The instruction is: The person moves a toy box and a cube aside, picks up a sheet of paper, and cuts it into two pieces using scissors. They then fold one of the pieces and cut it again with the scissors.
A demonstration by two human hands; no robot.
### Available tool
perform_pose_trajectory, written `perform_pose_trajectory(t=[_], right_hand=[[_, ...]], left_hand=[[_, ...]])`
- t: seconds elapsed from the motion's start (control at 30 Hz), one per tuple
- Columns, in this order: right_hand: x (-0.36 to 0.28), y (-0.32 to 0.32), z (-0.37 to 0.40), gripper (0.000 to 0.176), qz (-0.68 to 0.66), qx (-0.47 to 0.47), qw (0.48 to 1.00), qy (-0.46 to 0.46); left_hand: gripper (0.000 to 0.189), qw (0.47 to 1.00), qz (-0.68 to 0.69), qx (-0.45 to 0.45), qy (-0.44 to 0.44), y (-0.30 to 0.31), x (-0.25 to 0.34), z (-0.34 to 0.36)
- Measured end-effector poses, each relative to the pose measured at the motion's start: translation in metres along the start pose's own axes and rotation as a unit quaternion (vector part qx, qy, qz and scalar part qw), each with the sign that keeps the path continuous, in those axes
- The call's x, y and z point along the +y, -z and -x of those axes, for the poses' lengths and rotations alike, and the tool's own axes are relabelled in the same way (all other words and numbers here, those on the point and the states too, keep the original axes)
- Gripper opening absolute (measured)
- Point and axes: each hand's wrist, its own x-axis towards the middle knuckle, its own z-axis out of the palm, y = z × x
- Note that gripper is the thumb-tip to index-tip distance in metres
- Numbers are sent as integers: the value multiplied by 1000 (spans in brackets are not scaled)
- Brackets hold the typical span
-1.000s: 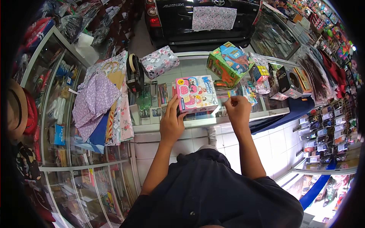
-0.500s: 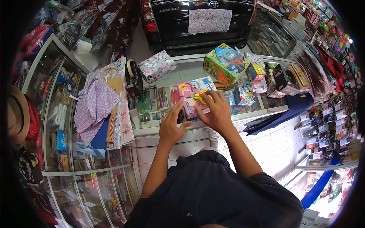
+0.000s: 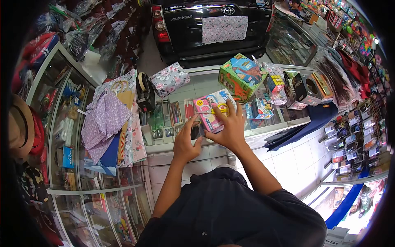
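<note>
Right hand [image 3: 231, 125] has slid further across pink rectangular cardboard toy box [image 3: 204, 103] since half a second ago. Black car [image 3: 181, 35], 12 o'clock: "AVANZA" readable. Glass surface [image 3: 284, 118] carries the box, long axis roughly 9-to-3, under both hands. Left hand [image 3: 185, 142] grip pinches its 8 o'clock corner; right grip closed round yellow-handled metal scissors [image 3: 222, 109], pressed on top.

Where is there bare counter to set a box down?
Best patch: the glass counter between the floral parcel and the green toy box, behind the pink toy box. A narrower strip lies at the near right edge, in front of the black box. The left end is buried under wrapping paper; the right end is packed with toys.
</note>
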Motion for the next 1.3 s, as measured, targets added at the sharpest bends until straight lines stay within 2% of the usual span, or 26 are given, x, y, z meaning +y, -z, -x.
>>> perform_pose_trajectory(t=[0.1, 0.17, 0.23, 0.3, 0.37, 0.57, 0.77, 0.93, 1.17, 1.3], right_hand=[[3, 5, 1, 89, -36, 5, 999, 17], [5, 11, 1, 89, -56, 12, 998, 12], [6, 19, 1, 87, -104, 38, 993, 27], [5, 37, -5, 86, -99, 64, 992, 49], [4, 59, -18, 83, -90, 118, 986, 80], [45, 86, -79, 81, 18, 218, 973, 72], [77, 81, -119, 83, 82, 197, 977, 10], [96, 64, -118, 89, 94, 77, 992, -35], [103, 81, -122, 97, 39, 74, 996, 0], [101, 98, -122, 97, 20, 57, 998, 26]], left_hand=[[90, 999, 22, 27, -8, -1, -2, 2], [86, 999, 34, 24, -14, -1, -3, 2], [85, 997, 50, 58, 0, -4, -6, 3], [80, 998, 38, 55, 4, -4, -9, 3], [77, 998, -56, 32, -22, -4, -14, 2], [72, 998, -57, 21, 14, -6, -1, -3], [69, 997, -64, 27, 29, -7, -2, -3], [64, 997, -54, 19, 56, -4, 5, -6], [59, 990, 39, 38, 132, -2, -2, -13], [59, 986, 17, 41, 161, -4, 16, -30]])
